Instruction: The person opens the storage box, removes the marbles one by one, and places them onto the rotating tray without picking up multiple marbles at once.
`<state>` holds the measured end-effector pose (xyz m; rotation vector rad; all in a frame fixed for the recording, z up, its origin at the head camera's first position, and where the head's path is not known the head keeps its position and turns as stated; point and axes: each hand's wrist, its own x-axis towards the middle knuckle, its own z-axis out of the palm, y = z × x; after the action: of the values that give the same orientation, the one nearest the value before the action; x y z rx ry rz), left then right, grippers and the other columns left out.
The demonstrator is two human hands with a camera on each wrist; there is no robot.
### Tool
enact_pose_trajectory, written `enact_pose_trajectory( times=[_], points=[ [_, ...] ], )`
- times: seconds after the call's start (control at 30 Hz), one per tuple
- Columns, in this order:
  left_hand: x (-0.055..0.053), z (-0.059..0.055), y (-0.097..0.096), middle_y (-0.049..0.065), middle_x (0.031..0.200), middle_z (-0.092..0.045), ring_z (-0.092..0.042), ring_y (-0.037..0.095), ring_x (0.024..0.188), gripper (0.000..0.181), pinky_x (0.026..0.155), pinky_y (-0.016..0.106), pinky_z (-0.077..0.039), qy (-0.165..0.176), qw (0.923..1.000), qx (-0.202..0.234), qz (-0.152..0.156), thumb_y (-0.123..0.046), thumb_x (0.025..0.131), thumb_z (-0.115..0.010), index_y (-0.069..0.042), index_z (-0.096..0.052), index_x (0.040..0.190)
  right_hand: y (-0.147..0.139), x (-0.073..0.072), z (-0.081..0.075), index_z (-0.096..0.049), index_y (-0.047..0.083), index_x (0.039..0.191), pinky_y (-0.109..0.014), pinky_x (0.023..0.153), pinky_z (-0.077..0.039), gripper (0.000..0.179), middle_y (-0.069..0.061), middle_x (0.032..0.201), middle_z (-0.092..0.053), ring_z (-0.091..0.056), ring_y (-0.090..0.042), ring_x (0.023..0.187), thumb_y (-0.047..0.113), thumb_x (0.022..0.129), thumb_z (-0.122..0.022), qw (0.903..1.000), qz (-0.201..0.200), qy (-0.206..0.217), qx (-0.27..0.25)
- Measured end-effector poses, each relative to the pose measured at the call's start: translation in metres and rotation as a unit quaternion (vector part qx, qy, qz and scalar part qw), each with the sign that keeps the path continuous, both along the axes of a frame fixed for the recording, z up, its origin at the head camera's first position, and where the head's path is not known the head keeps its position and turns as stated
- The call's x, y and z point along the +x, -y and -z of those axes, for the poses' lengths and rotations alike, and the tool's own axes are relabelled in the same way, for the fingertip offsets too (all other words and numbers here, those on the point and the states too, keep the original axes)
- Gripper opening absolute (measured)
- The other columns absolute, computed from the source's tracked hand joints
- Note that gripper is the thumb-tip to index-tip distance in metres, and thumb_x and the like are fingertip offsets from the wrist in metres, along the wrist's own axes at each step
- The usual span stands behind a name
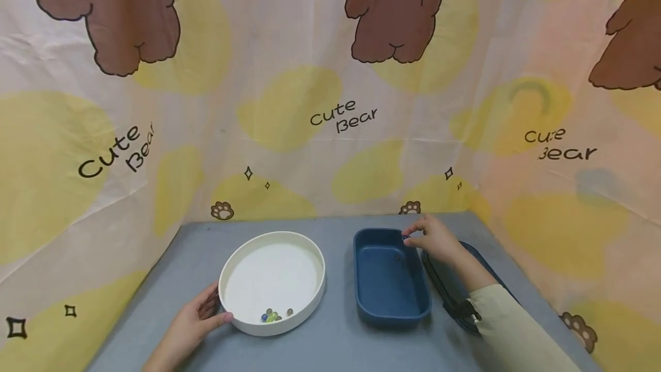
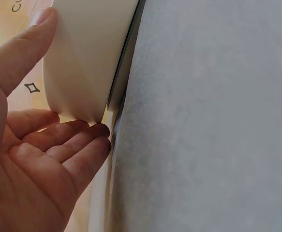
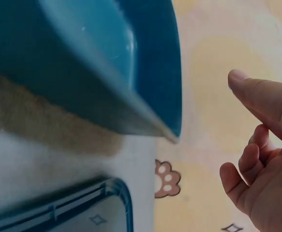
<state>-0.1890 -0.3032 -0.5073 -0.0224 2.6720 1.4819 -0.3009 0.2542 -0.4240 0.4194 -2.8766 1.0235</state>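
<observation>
My left hand (image 1: 188, 323) holds the near-left side of a round white tray (image 1: 279, 240). Its thumb lies at the rim, while the other fingertips (image 2: 99, 130) touch the outer wall lower down. Several glass marbles (image 1: 272, 316), blue, green and brownish, lie together at the tray's near side. Over the far right rim of a deep blue rectangular container (image 1: 395, 319), my right hand (image 1: 434, 240) pinches a small dark blue marble (image 1: 405, 237) between thumb and forefinger. That marble cannot be made out in the right wrist view. Small dark marks show inside the container; what they are I cannot tell.
Right of the container, partly under my right forearm, lies a blue-rimmed lid (image 1: 472, 248). A black band (image 1: 462, 309) circles my right wrist. Grey cloth covers the table (image 1: 330, 349), and a curtain (image 1: 289, 148) printed with bears hangs behind and at both sides.
</observation>
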Motion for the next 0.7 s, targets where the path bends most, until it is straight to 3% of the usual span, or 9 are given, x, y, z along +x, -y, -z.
enact_pose_trajectory(
  times=[0.1,0.27,0.33,0.4,0.47,0.7],
  points=[
    [0.0,-0.001,0.002,0.027,0.161,-0.034,-0.041,0.044,0.145,0.101,0.116,0.048,-0.042,-0.009,1.0,0.0,-0.001,-0.034,0.084,-0.085,0.003,-0.028,0.159,0.009,-0.003,-0.008,-0.079,0.011,0.108,-0.052,0.082,-0.053,0.019,-0.022,0.122,-0.057,-0.054,-0.045,0.107,0.021,0.092,-0.078,0.9999,-0.013,-0.007,-0.006],
    [-0.002,0.001,0.003,0.027,0.16,-0.036,-0.043,0.042,0.144,0.103,0.114,0.045,-0.046,-0.008,1.0,-0.002,0.001,-0.035,0.083,-0.086,0.005,-0.029,0.158,0.025,-0.004,-0.014,-0.079,0.011,0.11,-0.06,0.102,-0.051,0.02,-0.019,0.132,-0.061,-0.04,-0.05,0.14,0.021,0.092,-0.078,0.999,-0.034,-0.001,-0.027],
    [-0.003,0.001,0.003,0.027,0.159,-0.037,-0.044,0.041,0.144,0.103,0.114,0.044,-0.046,-0.008,1.0,-0.001,0.001,-0.035,0.083,-0.087,0.005,-0.029,0.158,0.033,-0.005,-0.014,-0.079,0.012,0.11,-0.055,0.095,-0.054,0.021,-0.018,0.128,-0.061,-0.047,-0.046,0.131,0.022,0.092,-0.078,0.9983,-0.042,0.008,-0.04],
    [-0.003,0.001,0.002,0.027,0.159,-0.038,-0.044,0.041,0.144,0.103,0.114,0.044,-0.046,-0.008,1.0,0.002,0.0,-0.035,0.083,-0.087,0.005,-0.029,0.158,0.041,-0.006,-0.014,-0.079,0.012,0.111,-0.044,0.082,-0.053,0.022,-0.015,0.119,-0.06,-0.054,-0.036,0.109,0.022,0.092,-0.079,0.9976,-0.045,0.012,-0.05],
    [-0.003,0.001,0.001,0.028,0.159,-0.038,-0.044,0.042,0.144,0.103,0.113,0.044,-0.047,-0.011,0.9999,0.002,0.003,-0.034,0.083,-0.087,0.006,-0.028,0.158,0.051,-0.008,-0.015,-0.08,0.012,0.11,-0.036,0.07,-0.043,0.021,-0.011,0.107,-0.057,-0.046,-0.028,0.088,0.022,0.092,-0.079,0.9969,-0.05,0.016,-0.058],
    [-0.002,0.0,0.0,0.028,0.159,-0.037,-0.044,0.043,0.144,0.103,0.114,0.045,-0.046,-0.01,0.9999,0.001,-0.004,-0.033,0.082,-0.087,0.006,-0.029,0.158,0.087,-0.011,-0.017,-0.08,0.01,0.112,-0.03,0.066,-0.04,0.022,-0.01,0.102,-0.057,-0.044,-0.024,0.085,0.02,0.092,-0.079,0.9885,-0.093,0.043,-0.111]
  ],
)
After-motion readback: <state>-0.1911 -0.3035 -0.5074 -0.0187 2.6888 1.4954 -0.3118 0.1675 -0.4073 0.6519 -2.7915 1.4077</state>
